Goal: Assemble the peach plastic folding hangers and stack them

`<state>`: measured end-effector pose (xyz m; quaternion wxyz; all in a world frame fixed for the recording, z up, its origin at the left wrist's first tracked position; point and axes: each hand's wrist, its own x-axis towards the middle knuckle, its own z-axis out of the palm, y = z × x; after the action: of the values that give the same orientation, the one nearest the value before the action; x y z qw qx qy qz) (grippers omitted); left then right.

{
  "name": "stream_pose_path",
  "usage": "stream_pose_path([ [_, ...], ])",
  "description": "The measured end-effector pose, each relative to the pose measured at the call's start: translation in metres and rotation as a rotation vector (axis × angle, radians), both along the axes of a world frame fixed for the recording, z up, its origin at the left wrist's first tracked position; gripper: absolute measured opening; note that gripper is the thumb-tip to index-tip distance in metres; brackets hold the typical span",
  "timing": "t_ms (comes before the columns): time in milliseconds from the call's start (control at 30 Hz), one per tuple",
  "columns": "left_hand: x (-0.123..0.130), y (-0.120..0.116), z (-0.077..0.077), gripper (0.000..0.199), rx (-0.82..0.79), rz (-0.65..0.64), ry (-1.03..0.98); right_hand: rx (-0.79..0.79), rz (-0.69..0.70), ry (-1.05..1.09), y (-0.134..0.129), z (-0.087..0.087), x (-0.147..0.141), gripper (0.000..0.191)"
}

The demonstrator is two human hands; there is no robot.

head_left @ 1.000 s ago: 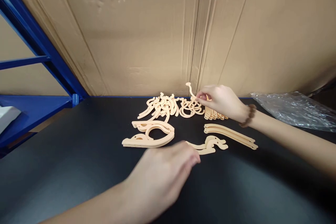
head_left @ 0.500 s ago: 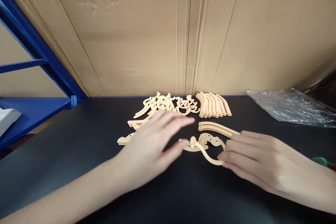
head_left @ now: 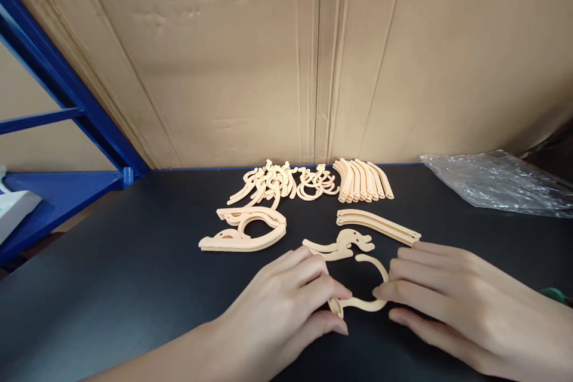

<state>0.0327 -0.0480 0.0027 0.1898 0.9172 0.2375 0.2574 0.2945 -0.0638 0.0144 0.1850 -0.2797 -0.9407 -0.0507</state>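
A beige plastic hanger hook [head_left: 367, 305] lies between my hands, low over the black table. My left hand [head_left: 290, 301] pinches its round base end between thumb and fingers. My right hand [head_left: 447, 292] holds the curved side of the hook at its fingertips, with its thumb lower down. Just beyond are flat curved hanger pieces with holes [head_left: 344, 243]. Two long curved hanger arms [head_left: 378, 225] lie side by side past my right fingers. To the left rests a folded hanger [head_left: 262, 243], its parts joined into a loop.
At the back of the table [head_left: 134, 286] lie a heap of hooks and curved pieces [head_left: 273, 182] and a row of hanger arms [head_left: 362, 180]. Clear plastic film [head_left: 496, 185] sits at the back right. A cardboard wall [head_left: 224, 71] and a blue metal frame [head_left: 98, 131] border the table.
My left hand has moved down and right and taken hold of the hook's base end. The hook has come lower and nearer to me. The folded hanger is now uncovered.
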Motion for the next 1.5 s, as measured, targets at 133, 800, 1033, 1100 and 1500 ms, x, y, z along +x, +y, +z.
stream_pose_path([
  [133,0.006,-0.006,-0.003,0.012,-0.135,0.051,-0.119,0.004,-0.009,0.08,-0.012,-0.006,-0.01,0.027],
  [800,0.033,0.022,0.004,0.039,0.139,0.284,0.188,-0.773,-0.443,0.911,0.022,-0.005,0.007,0.029],
  [1033,0.038,0.034,-0.003,0.025,0.218,0.216,0.359,-0.843,-0.461,0.901,0.033,-0.009,0.008,0.031],
  [1100,0.038,0.033,-0.002,0.022,0.239,0.217,0.382,-0.861,-0.457,0.889,0.034,-0.009,0.007,0.033],
  [1500,0.035,0.031,-0.002,0.029,0.319,0.227,0.426,-0.832,-0.462,0.845,0.042,0.012,-0.008,0.036],
])
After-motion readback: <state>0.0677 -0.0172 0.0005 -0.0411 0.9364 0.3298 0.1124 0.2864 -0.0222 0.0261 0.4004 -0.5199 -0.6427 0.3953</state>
